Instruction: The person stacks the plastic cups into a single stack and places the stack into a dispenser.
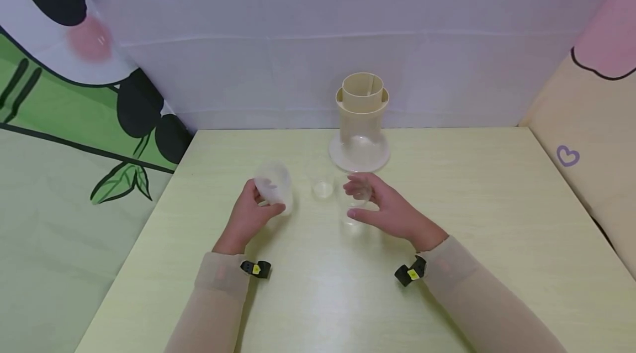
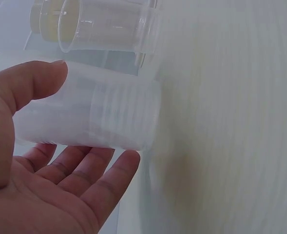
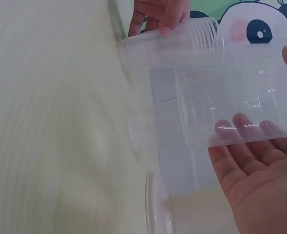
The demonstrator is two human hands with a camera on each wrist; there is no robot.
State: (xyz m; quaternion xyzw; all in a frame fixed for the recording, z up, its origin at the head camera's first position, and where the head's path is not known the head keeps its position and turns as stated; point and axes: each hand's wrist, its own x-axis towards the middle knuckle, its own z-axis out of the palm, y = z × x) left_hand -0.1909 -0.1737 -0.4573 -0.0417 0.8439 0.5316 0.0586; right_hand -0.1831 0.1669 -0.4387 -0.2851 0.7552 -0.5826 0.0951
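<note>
Several round, translucent plastic cups (image 2: 104,107)

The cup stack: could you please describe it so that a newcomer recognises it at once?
At the pale table, find the person's left hand. It holds the cup stack, which looks cloudy and shows several close-set rings, unlike the clear cup in the right hand.

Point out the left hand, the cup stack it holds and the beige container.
Left hand (image 1: 248,217): head view, back of the hand.
Cup stack (image 2: 97,109): left wrist view, side wall.
Beige container (image 1: 361,124): head view, outer wall.
</note>
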